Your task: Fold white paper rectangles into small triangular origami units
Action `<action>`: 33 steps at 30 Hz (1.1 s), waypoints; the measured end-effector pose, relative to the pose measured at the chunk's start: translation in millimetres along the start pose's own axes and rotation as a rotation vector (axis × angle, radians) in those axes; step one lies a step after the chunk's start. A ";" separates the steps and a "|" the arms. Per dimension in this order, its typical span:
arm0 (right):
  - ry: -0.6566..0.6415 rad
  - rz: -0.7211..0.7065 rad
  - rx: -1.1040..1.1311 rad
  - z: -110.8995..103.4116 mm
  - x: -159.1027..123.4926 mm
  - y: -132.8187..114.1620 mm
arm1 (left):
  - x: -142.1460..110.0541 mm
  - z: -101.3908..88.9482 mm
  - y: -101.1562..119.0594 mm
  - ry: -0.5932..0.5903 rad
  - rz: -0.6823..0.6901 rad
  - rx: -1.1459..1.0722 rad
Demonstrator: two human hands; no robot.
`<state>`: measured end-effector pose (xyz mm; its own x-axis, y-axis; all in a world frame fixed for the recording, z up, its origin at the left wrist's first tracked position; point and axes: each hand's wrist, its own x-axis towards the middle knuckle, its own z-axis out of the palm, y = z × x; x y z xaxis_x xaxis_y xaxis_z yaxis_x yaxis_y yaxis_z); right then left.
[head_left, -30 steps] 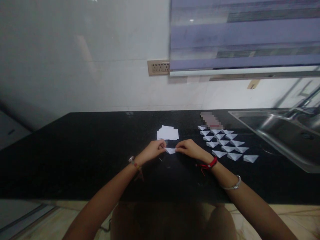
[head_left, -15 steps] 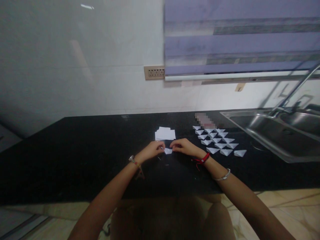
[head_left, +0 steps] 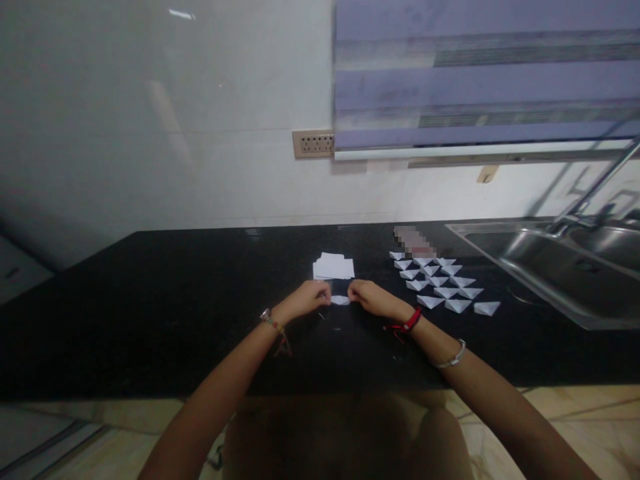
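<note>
A small folded piece of white paper [head_left: 341,301] is pinched between my two hands just above the black counter. My left hand [head_left: 306,299] has its fingers closed on the paper's left end. At the right end, my right hand [head_left: 371,297] grips it with curled fingers. Directly beyond lies a stack of white paper slips [head_left: 334,267], its sheets slightly out of line. To the right, several folded white paper triangles [head_left: 438,281] are set out in slanting rows, with one triangle [head_left: 487,308] a little apart at the near right.
The black countertop [head_left: 165,300] runs along a tiled wall. A blurred-out flat item [head_left: 413,241] lies behind the triangles. At the right is a steel double sink [head_left: 540,267] with a faucet [head_left: 590,193]. A socket panel [head_left: 313,144] sits on the wall beside a purple blind [head_left: 480,87].
The paper between my hands now looks narrower and flatter, and my fingers have curled in more at its ends. The whole view has shifted slightly; the stack and triangles lie as before.
</note>
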<state>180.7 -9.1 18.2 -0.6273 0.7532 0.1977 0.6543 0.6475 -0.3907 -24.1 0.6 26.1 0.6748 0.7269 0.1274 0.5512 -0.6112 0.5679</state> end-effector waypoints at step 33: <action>-0.017 -0.051 -0.185 -1.8 -2.6 -11.2 | -3.3 -4.0 6.8 0.008 -0.012 0.065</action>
<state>175.8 -18.1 23.8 -0.6674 0.7182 0.1970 0.6874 0.6958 -0.2081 -24.6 -4.8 32.8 0.6639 0.7368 0.1279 0.5901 -0.6213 0.5155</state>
